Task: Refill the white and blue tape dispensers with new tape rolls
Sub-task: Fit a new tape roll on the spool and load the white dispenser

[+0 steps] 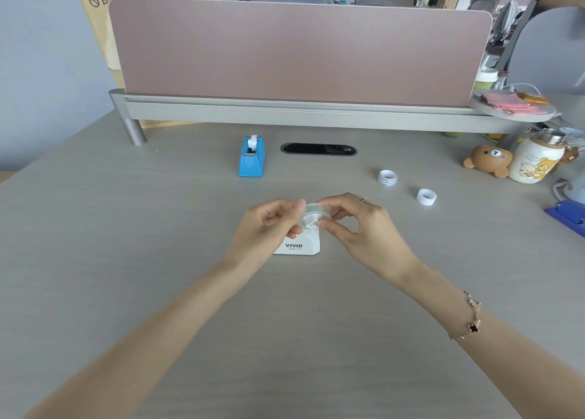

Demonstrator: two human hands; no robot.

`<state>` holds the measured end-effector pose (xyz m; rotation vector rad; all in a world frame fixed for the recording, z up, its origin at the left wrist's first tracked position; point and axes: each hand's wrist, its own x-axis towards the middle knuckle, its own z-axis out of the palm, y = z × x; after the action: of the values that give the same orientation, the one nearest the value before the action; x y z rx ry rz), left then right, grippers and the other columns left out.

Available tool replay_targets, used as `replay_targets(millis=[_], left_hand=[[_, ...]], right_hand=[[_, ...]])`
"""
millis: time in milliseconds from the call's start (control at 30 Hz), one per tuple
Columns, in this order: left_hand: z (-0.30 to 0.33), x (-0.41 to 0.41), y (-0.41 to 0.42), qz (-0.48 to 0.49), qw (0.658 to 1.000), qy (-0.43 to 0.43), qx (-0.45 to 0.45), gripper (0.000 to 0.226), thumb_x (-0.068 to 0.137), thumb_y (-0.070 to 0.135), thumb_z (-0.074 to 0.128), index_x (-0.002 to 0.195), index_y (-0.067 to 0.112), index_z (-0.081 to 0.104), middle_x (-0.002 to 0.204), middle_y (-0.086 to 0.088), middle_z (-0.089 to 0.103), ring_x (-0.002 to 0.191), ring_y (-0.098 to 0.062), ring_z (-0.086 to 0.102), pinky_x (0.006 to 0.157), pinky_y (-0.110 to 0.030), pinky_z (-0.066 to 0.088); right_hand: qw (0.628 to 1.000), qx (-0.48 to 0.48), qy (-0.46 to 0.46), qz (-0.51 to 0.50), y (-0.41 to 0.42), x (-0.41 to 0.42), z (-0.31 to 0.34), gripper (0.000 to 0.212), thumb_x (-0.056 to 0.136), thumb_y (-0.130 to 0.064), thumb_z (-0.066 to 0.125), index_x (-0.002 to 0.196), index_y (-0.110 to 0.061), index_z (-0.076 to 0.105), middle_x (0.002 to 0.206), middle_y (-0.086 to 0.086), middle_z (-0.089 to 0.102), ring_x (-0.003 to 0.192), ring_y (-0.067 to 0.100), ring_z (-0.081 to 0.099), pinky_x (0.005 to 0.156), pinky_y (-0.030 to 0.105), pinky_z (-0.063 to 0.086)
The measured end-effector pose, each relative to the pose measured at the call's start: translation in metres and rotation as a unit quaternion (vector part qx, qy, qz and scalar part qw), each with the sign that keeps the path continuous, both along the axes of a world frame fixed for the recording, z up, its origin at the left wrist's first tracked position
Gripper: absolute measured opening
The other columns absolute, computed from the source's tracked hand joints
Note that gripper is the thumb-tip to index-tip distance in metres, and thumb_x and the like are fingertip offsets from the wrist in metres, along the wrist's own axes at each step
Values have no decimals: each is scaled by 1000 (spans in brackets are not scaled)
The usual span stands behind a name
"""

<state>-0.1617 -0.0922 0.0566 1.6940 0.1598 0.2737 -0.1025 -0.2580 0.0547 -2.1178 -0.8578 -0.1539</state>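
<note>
The white tape dispenser (299,244), marked VIVID, stands on the grey desk in the middle. Just above it both hands hold a clear tape roll (313,216) with a white core. My left hand (272,224) pinches the roll's left side and my right hand (354,222) pinches its right side. The blue tape dispenser (251,158) stands farther back on the desk with a white roll in it. Two white empty cores lie to the right: one printed core (387,178) and one plain core (426,196).
A pink divider panel (297,51) on a grey rail closes the desk's far side. A black cable slot (318,149) sits behind the hands. At the right stand a bear toy (487,162), a printed bottle (535,162) and a blue stapler (566,214).
</note>
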Motion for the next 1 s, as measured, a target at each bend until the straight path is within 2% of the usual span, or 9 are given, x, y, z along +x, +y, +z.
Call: replay_targets(millis=[100, 233, 300, 367, 567, 667, 733, 833, 1000], left_hand=[[0, 2, 3, -3, 1000, 5, -13, 19, 88, 30, 63, 71, 26, 71, 59, 7, 65, 60, -6, 58, 78, -31, 49], [1, 1, 5, -10, 1000, -5, -20, 16, 91, 21, 59, 80, 22, 71, 59, 7, 68, 60, -4, 61, 74, -20, 53], [1, 1, 5, -6, 1000, -11, -20, 15, 91, 18, 58, 85, 20, 71, 60, 8, 68, 61, -3, 62, 73, -18, 54], [1, 1, 5, -5, 1000, -15, -21, 14, 92, 16, 58, 88, 18, 71, 61, 8, 67, 61, -3, 62, 71, -16, 53], [1, 1, 5, -7, 999, -12, -31, 12, 89, 24, 62, 82, 21, 72, 61, 9, 63, 61, -4, 59, 72, -19, 52], [2, 2, 6, -16, 998, -4, -53, 11, 86, 23, 65, 80, 15, 70, 61, 6, 62, 61, -6, 58, 69, -20, 52], [3, 1, 6, -20, 999, -1, -48, 16, 83, 25, 68, 82, 9, 68, 61, 4, 61, 60, -6, 59, 66, -18, 52], [1, 1, 6, -21, 999, 6, -45, 25, 80, 29, 70, 86, 5, 66, 67, 0, 61, 64, -7, 63, 69, -16, 55], [-3, 3, 10, -52, 993, 33, -97, 49, 65, 45, 71, 90, 3, 67, 78, -5, 65, 75, -13, 64, 77, -21, 54]], right_hand=[[1000, 1, -12, -2, 1, -1, 1, 24, 86, -22, 67, 108, -15, 65, 99, -5, 66, 89, 0, 56, 83, 5, 41], [1000, 12, -18, -8, 1, -1, 0, 23, 86, -22, 68, 107, -15, 66, 101, -3, 68, 90, 8, 61, 85, 13, 45], [1000, 21, -12, -9, 1, -2, 0, 21, 86, -21, 68, 106, -15, 66, 101, -2, 69, 91, 11, 64, 86, 21, 47], [1000, 29, -7, -9, 1, -2, 0, 20, 85, -20, 68, 104, -15, 66, 101, -2, 69, 91, 10, 64, 86, 23, 48], [999, 43, -15, -5, 3, -4, 2, 20, 84, -20, 69, 103, -16, 67, 98, -2, 69, 89, 10, 63, 85, 19, 47], [999, 23, -46, 9, 3, -5, 4, 24, 85, -21, 69, 108, -15, 67, 95, -13, 62, 89, -1, 55, 83, 8, 41], [998, 10, -65, 23, 4, -7, 5, 27, 84, -20, 70, 111, -17, 66, 91, -21, 53, 89, -7, 49, 83, 4, 36], [997, 30, -63, 32, 6, -7, 7, 30, 80, -18, 74, 109, -16, 67, 89, -24, 51, 88, -11, 48, 83, 3, 36], [998, 56, -17, 30, 6, -9, 7, 20, 78, -19, 76, 96, -16, 68, 87, -19, 58, 88, -3, 51, 81, 6, 39]])
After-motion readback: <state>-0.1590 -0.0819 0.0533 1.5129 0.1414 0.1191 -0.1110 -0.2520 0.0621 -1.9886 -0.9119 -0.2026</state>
